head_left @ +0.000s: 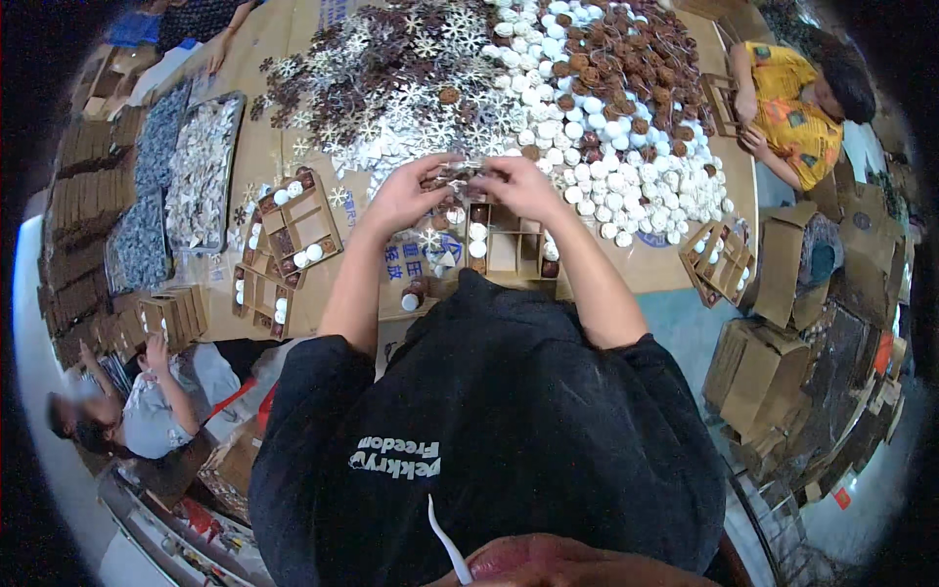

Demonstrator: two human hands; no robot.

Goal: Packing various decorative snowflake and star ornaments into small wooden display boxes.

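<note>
Pinching a small snowflake ornament (458, 174) between both hands, the person holds it just above the compartmented wooden tray (509, 252) on the bench (269, 157). The left hand (403, 196) and right hand (520, 188) each close narrowly on one of its edges. It looks thin, light and brittle, so the rim seems safer to grip than the slender arms. Beyond the tray lies a heap of white and brown balls (606, 108).

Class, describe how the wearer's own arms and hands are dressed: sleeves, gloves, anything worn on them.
Both hands, left hand and right hand, are bare, without gloves. The forearms are uncovered too. Short black sleeves of a dark T-shirt end near the elbows. No watch or rings can be made out.
</note>
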